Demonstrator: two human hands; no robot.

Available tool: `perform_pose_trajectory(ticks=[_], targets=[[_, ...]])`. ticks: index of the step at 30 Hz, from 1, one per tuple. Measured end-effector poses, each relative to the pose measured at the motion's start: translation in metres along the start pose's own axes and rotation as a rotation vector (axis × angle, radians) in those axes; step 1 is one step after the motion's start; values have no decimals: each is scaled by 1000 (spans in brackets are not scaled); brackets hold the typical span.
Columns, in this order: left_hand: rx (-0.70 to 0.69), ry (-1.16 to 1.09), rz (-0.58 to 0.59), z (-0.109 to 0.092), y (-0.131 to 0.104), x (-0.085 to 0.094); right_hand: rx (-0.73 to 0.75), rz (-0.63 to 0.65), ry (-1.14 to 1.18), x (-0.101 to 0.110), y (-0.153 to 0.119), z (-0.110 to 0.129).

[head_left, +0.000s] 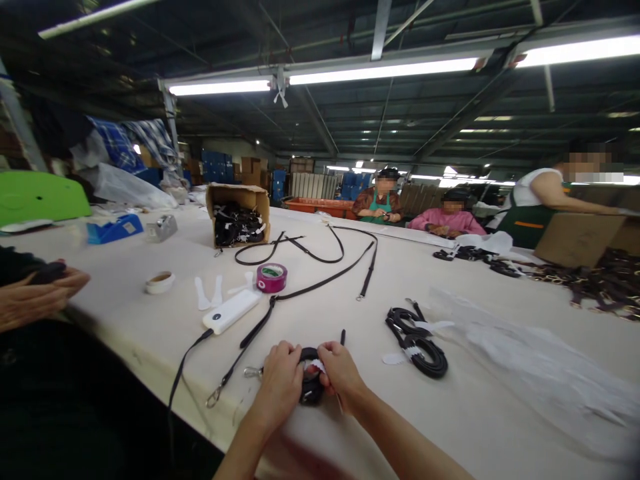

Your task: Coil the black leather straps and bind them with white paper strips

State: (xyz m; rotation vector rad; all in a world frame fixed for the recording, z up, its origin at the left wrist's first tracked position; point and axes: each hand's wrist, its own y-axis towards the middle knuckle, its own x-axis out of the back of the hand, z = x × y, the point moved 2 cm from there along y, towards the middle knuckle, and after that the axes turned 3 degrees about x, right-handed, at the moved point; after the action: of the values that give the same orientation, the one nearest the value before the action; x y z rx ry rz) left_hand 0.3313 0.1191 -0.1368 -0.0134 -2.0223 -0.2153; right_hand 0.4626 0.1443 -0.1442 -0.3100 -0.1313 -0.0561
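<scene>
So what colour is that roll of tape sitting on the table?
The roll of tape is magenta-purple, with a green-and-white inner label; the head view shows it.

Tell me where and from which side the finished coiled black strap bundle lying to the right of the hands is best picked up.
Judging by its pose, take the coiled strap bundle at its middle, where the white band wraps the loops together, pinching across that band from above. It lies flat on the table with open space around it, so a top approach looks unobstructed. Gripping a single outer loop would likely let the coil sag.
</scene>
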Motion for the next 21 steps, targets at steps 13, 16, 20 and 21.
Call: perform_pose_trajectory(ticks=[13, 16, 20, 21], targets=[[147, 81, -92, -14, -12, -14, 5, 38, 23, -1, 1, -1], [131, 77, -126, -13, -16, -13, 17, 39, 18, -1, 1, -2], [72, -19, -167, -11, -22, -9, 25, 48, 12, 0, 1, -3], [46, -52, -165, -10, -23, -9, 26, 52, 11, 1, 1, -3]])
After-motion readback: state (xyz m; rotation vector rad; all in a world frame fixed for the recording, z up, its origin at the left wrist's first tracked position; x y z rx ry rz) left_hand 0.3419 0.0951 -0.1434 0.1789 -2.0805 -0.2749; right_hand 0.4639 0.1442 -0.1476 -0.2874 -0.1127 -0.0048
